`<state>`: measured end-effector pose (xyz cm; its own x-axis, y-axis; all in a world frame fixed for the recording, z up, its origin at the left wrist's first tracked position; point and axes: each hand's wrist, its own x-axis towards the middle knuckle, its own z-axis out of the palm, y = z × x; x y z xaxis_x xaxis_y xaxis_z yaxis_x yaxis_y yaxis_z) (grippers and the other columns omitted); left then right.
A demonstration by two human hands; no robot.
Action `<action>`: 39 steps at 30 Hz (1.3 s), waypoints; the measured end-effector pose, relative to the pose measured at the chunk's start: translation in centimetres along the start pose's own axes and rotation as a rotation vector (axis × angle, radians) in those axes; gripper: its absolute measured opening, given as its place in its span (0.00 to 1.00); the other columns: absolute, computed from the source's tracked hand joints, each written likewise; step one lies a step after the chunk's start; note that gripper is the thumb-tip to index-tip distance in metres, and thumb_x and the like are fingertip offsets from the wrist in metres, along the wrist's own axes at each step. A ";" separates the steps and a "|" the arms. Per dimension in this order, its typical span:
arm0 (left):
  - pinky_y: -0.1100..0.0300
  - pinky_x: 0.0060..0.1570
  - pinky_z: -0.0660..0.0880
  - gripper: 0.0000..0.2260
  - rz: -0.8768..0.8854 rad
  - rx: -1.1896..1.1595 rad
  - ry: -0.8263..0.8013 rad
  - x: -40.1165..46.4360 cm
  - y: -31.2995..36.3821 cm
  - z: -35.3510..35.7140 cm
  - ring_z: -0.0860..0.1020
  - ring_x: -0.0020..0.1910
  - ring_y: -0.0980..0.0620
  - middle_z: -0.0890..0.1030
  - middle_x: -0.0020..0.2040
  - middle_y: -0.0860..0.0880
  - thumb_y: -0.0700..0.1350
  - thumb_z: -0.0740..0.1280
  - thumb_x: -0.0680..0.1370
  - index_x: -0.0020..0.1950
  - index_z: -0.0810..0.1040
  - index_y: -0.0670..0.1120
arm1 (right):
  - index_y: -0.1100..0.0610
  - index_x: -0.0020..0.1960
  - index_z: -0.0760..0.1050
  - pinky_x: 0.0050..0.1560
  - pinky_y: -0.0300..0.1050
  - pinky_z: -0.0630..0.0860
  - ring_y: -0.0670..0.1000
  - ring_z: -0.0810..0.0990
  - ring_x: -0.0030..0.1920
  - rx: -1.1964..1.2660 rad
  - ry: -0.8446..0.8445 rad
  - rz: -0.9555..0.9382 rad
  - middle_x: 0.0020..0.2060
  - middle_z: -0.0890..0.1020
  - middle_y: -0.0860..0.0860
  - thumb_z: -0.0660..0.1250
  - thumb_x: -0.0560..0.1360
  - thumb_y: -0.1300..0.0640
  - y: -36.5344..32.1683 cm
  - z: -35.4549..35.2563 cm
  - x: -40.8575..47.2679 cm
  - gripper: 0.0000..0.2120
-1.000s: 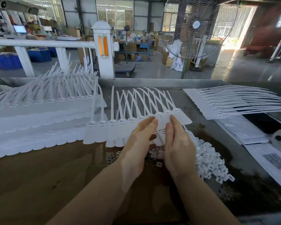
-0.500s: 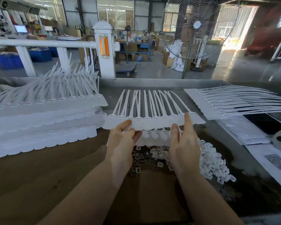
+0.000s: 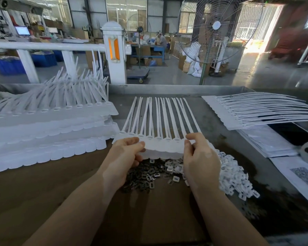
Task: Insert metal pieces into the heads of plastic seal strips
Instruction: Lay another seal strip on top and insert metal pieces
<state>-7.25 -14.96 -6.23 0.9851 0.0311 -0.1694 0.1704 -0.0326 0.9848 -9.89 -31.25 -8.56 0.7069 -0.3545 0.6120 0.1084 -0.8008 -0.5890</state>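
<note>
A stacked bunch of white plastic seal strips (image 3: 163,148) lies between my hands, tails pointing away toward the table's far edge. My left hand (image 3: 124,157) grips the bunch's left end, fingers curled over the flat tags. My right hand (image 3: 198,155) pinches its right end, thumb on top. Under the bunch sits a heap of small dark metal pieces (image 3: 144,176) on brown cardboard, and to their right a pile of small white plastic pieces (image 3: 233,178). The strip heads (image 3: 158,138) run in a row just beyond my fingers.
A big stack of seal strips (image 3: 48,128) fills the left of the table. Another fanned stack (image 3: 252,110) lies at the right, over paper sheets (image 3: 270,144). A metal table rim (image 3: 167,89) runs along the back. A standing fan (image 3: 215,29) is beyond it.
The bunch of strips has been squared up; the splayed tails now lie nearly parallel. Both hands have moved apart to the bunch's two ends and brought it down toward the metal pieces.
</note>
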 end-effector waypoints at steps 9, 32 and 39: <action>0.66 0.24 0.70 0.08 -0.046 -0.050 -0.109 -0.5 0.0 -1.3 0.74 0.24 0.57 0.82 0.35 0.46 0.41 0.65 0.78 0.57 0.76 0.42 | 0.61 0.45 0.78 0.29 0.38 0.65 0.49 0.71 0.29 0.013 0.063 -0.150 0.27 0.75 0.49 0.64 0.74 0.64 -0.5 -0.1 -0.2 0.04; 0.75 0.37 0.67 0.07 0.559 0.585 0.157 0.6 -1.0 -2.7 0.73 0.36 0.65 0.77 0.39 0.59 0.42 0.69 0.75 0.40 0.80 0.54 | 0.57 0.44 0.81 0.52 0.48 0.74 0.51 0.79 0.47 -0.151 -0.348 -0.307 0.44 0.84 0.49 0.57 0.77 0.52 -0.7 0.5 -0.6 0.15; 0.66 0.47 0.67 0.06 0.766 0.803 -0.190 -0.2 -1.5 -2.6 0.73 0.44 0.61 0.77 0.39 0.59 0.41 0.73 0.71 0.37 0.83 0.51 | 0.57 0.41 0.78 0.52 0.47 0.72 0.51 0.77 0.44 -0.158 -0.378 -0.294 0.40 0.82 0.49 0.57 0.79 0.53 -0.4 0.7 -0.5 0.15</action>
<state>-7.74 -12.29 -7.54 0.8131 -0.4235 0.3993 -0.5818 -0.6135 0.5340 -9.75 -30.41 -9.02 0.8693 0.0732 0.4889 0.2546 -0.9140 -0.3159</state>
